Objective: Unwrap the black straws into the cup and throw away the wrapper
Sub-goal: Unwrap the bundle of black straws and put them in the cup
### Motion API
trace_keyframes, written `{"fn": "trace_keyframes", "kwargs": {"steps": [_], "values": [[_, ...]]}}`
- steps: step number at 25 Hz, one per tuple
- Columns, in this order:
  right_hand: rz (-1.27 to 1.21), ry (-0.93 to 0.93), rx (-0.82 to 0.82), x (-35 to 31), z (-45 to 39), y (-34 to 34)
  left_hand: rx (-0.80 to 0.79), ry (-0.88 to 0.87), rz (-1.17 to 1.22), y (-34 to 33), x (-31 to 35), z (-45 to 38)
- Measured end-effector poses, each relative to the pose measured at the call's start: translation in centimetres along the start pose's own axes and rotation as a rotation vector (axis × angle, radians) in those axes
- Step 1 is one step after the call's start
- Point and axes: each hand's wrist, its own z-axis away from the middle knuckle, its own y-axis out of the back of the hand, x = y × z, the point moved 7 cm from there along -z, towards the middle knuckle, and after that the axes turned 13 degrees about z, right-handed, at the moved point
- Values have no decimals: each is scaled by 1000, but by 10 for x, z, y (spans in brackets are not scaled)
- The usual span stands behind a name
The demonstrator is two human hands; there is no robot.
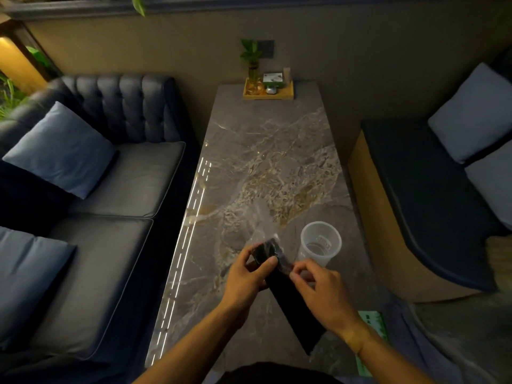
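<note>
Straws (293,303) bundle clamped in left hand (243,278) fingers, right hand (324,292) fingers pinching wrapper (263,225); peel beyond fingertips, cup (318,245) just past right fingers.

You've got a marble table (266,151) with a yellow tray (268,93) at its far end holding a plant in a glass vase (252,70) and a small green box (273,79). Dark tufted sofa (116,162) left with blue cushions (59,149), bench (421,195) right.
</note>
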Motion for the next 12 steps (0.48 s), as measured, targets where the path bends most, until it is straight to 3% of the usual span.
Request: {"fn": "trace_keyframes", "kwargs": {"steps": [3, 7, 12], "values": [[-207, -72, -13, 6, -2, -1, -1, 27, 54, 1, -1, -2], [-704, -205, -105, 10, -3, -7, 45, 64, 121, 4, -3, -6], [-1103, -472, -115, 40, 1, -13, 8, 90, 249, 2, 0, -6]]}}
